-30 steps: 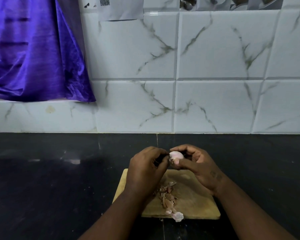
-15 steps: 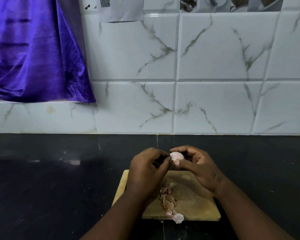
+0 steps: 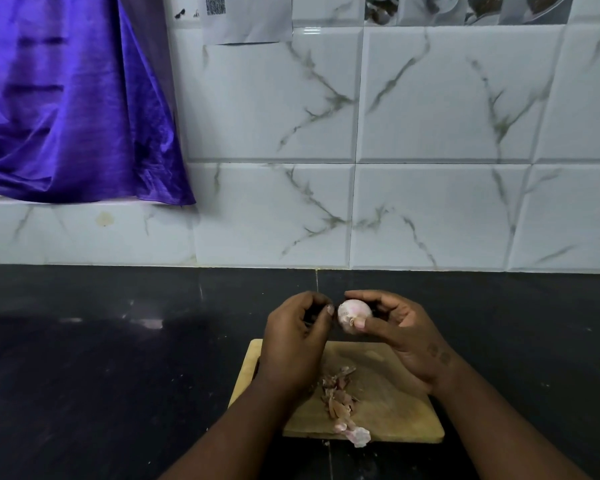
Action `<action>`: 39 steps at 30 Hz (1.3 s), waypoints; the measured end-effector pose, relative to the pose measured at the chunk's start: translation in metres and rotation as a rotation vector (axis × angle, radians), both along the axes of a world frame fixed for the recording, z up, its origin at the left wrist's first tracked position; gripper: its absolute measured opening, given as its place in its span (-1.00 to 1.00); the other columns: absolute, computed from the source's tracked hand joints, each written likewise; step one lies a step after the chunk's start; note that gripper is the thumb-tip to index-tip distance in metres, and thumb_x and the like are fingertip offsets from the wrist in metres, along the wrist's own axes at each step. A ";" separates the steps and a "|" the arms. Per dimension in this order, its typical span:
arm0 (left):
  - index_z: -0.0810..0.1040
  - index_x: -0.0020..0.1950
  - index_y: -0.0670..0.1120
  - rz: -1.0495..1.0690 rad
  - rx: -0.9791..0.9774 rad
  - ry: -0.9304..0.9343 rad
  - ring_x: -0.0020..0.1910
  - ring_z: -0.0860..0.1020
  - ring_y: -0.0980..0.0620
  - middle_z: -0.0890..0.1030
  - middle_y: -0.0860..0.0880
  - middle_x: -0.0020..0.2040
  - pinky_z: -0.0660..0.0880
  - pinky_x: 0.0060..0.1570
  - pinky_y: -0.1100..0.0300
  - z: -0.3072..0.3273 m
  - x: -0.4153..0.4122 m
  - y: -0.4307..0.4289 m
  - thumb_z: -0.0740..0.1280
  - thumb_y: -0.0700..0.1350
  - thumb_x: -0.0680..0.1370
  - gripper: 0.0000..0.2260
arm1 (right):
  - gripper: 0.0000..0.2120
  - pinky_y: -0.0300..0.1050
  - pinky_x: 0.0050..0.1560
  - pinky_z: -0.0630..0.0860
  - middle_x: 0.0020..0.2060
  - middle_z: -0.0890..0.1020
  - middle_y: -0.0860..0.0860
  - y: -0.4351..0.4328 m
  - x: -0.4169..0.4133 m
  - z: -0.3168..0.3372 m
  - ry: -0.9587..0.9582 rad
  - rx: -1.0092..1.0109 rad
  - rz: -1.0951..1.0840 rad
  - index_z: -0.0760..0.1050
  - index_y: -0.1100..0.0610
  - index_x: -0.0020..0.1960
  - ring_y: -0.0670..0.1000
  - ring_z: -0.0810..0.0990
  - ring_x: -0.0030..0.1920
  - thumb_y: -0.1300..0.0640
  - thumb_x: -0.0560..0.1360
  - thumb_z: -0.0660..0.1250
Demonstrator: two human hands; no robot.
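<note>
The right hand (image 3: 400, 336) pinches one small pink onion (image 3: 352, 315) between its thumb and curled fingers, up above the board. The left hand (image 3: 297, 336) is curled too. Its thumb tip sits just beside the onion, but what it holds cannot be told. Below lie one wooden board (image 3: 388, 414), one pile of peels (image 3: 338, 393) and one pale scrap (image 3: 358, 437) — all on one black counter (image 3: 118, 358).

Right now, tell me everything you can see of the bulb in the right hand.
The bulb is small, rounded, pale pinkish white and smooth, seemingly peeled, with a rough nub at its lower end. The right hand pinches it between thumb and curled fingers, raised above the wooden board's far edge. The left hand has its thumb close beside it; contact is unclear.
</note>
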State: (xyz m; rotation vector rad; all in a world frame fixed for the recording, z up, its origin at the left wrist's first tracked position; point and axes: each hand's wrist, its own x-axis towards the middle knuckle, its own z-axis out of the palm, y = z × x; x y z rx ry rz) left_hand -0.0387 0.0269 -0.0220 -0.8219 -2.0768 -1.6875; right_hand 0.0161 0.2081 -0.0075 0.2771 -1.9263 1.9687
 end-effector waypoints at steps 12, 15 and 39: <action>0.78 -0.04 0.01 -0.026 -0.008 -0.045 -0.15 0.72 0.13 0.76 0.10 -0.17 0.69 -0.13 0.08 0.000 0.000 -0.003 0.55 -0.09 0.53 -0.97 | -0.66 0.07 0.17 0.65 0.06 0.76 0.10 0.004 0.002 -0.001 -0.008 0.111 -0.049 0.71 0.11 0.14 0.13 0.72 0.11 0.36 0.41 0.54; 0.77 -0.09 0.01 -0.036 -0.003 -0.058 -0.17 0.71 0.11 0.74 0.08 -0.19 0.63 -0.18 0.17 0.001 0.001 -0.002 0.54 -0.12 0.55 -0.96 | -0.66 0.08 0.18 0.64 0.07 0.75 0.10 0.004 0.003 -0.001 -0.007 0.106 -0.044 0.71 0.10 0.14 0.13 0.72 0.13 0.35 0.40 0.54; 0.75 0.00 0.00 -0.039 0.029 -0.068 -0.13 0.70 0.16 0.75 0.07 -0.14 0.60 -0.16 0.32 0.006 0.009 0.000 0.47 -0.17 0.59 -0.91 | -0.66 -0.03 0.13 0.65 0.08 0.75 0.11 0.003 -0.003 -0.004 0.033 0.058 -0.045 0.70 0.14 0.15 0.13 0.71 0.15 0.41 0.43 0.50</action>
